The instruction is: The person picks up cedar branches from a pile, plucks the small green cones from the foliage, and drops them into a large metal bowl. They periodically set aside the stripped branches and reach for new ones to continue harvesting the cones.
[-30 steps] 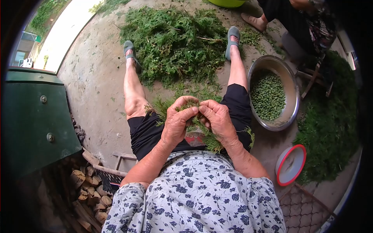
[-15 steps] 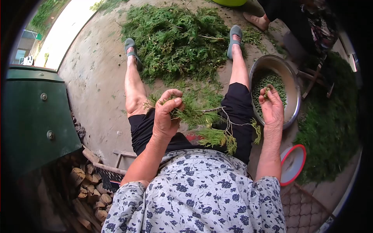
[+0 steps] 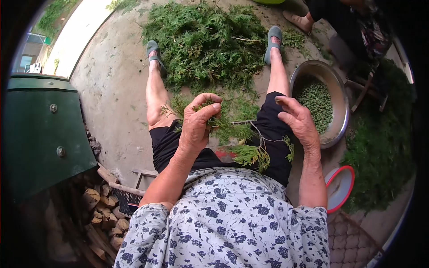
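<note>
My left hand [image 3: 199,123] is closed around a green conifer sprig [image 3: 250,154], whose bare woody stem and feathery tips stretch right across my lap. Over my right thigh, my right hand [image 3: 300,119] has its fingers apart with nothing visible in them. Just beyond that hand stands a wide metal basin [image 3: 343,107], partly filled with small green cones [image 3: 315,100]. On the ground between my feet lies a large heap of cut conifer branches [image 3: 203,44].
Another person's foot [image 3: 298,21] and dark clothing show at the upper right. A red-rimmed white bowl [image 3: 340,190] and more greenery [image 3: 380,165] lie to the right. At the left are a green metal box [image 3: 47,138] and chopped firewood [image 3: 105,205] beside a black crate.
My right hand has moved left from over the basin towards the sprig, and the small green bits in its fingers are gone. My left hand keeps hold of the sprig.
</note>
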